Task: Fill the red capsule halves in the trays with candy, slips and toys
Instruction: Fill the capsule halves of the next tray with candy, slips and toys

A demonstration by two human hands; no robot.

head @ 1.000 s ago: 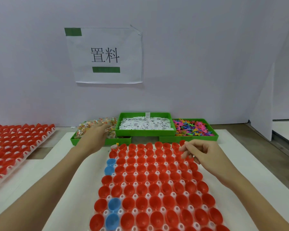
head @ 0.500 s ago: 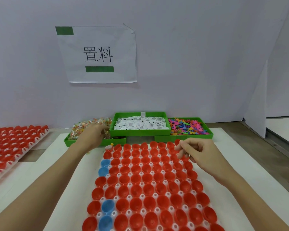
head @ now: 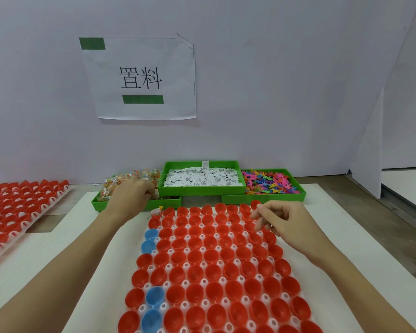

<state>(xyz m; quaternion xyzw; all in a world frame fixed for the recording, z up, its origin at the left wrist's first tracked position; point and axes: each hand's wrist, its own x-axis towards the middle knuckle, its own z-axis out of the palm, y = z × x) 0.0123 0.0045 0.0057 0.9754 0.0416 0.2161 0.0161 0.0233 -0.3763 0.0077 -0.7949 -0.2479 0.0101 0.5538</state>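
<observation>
Right now the left hand is reaching into the green candy bin at the far left of the bench, its fingers curled down into the wrapped candy; whether that grip has closed on any pieces I cannot tell, since the back of the hand hides the fingertips. The right hand hovers over the far right rows of the tray of red capsule halves, thumb and forefinger drawn together with the other fingers loosely curled; whether anything small sits in the pinch is not clear.

To do this step well, the left hand should gather a modest handful, not a heap, so pieces can be fed out singly. One candy is already in the far left corner cup; carrying on along that row keeps the count honest. The few blue halves on the left side are best skipped. The slips and toys wait in the two bins to the right.

Against the frame a second ago, both hands hold nearly the same posts: left in the candy, right pinched above the tray. The view has drifted a little to the right, so the side tray shows less
</observation>
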